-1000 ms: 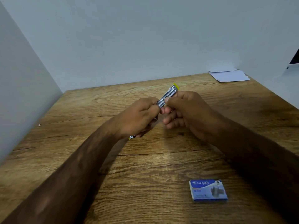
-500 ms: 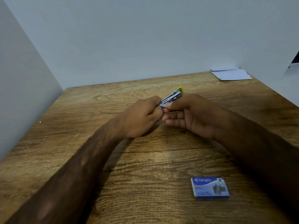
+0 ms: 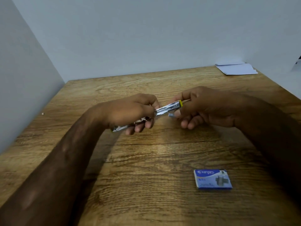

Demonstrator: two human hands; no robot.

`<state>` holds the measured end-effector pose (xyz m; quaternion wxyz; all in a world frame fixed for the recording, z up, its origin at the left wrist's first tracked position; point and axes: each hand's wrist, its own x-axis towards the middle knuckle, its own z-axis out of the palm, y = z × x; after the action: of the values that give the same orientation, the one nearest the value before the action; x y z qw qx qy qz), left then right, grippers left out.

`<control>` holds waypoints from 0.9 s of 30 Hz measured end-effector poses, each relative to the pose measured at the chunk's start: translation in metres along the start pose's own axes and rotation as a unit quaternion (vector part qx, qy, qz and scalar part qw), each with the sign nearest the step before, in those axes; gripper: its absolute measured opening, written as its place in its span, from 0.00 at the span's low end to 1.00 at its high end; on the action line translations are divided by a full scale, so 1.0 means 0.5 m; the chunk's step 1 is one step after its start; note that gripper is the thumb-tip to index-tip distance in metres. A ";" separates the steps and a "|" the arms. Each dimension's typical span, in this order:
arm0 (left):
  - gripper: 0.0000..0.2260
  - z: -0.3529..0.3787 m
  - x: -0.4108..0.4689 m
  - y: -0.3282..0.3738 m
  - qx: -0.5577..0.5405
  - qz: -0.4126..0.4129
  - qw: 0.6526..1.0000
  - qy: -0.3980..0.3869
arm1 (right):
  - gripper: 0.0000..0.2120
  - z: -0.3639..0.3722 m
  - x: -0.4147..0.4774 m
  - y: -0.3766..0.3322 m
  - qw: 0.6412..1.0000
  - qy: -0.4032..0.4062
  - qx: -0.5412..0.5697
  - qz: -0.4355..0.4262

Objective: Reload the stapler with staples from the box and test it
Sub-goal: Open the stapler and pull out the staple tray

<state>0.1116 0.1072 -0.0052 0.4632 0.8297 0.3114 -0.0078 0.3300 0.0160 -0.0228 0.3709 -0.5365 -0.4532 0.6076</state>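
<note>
A small silver stapler (image 3: pixel 166 108) with a yellow end is held above the wooden table (image 3: pixel 146 160), lying almost level. My left hand (image 3: pixel 132 110) grips its near end, part of which pokes out below the palm. My right hand (image 3: pixel 202 106) pinches the yellow end, and a small strip of staples (image 3: pixel 171 115) shows between its thumb and fingers, just under the stapler. The blue staple box (image 3: pixel 212 179) lies shut on the table at the front right, apart from both hands.
White sheets of paper (image 3: pixel 237 69) lie at the table's far right corner. Pale walls close in the table at the left and the back. A tiny speck (image 3: pixel 43 113) sits near the left edge.
The stapler has dropped from a steep tilt to almost level. My hands have drawn apart along it, and the staple strip now shows at my right fingertips.
</note>
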 end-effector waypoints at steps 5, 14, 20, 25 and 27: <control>0.07 0.005 -0.004 0.007 0.024 -0.030 0.999 -0.027 | 0.21 0.003 -0.007 0.004 0.994 -0.008 -0.105 0.027; 0.07 0.007 -0.023 0.029 0.129 -0.023 0.991 -0.021 | 0.25 -0.025 -0.058 -0.020 0.954 0.011 -0.296 0.052; 0.06 0.009 -0.037 0.027 0.149 -0.012 0.989 -0.008 | 0.14 -0.044 -0.136 0.002 0.937 -0.016 -0.348 0.034; 0.08 0.026 -0.050 0.021 0.177 0.011 0.984 0.020 | 0.09 -0.042 -0.200 0.026 0.938 0.028 -0.347 0.002; 0.08 0.031 -0.056 0.016 0.197 0.033 0.979 0.039 | 0.08 -0.040 -0.220 0.033 0.937 0.052 -0.347 -0.001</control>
<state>0.0977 0.0781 0.0005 0.2777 0.9142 0.2943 -0.0212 0.3669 -0.0890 -0.0038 0.1854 -0.6618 -0.6166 0.3839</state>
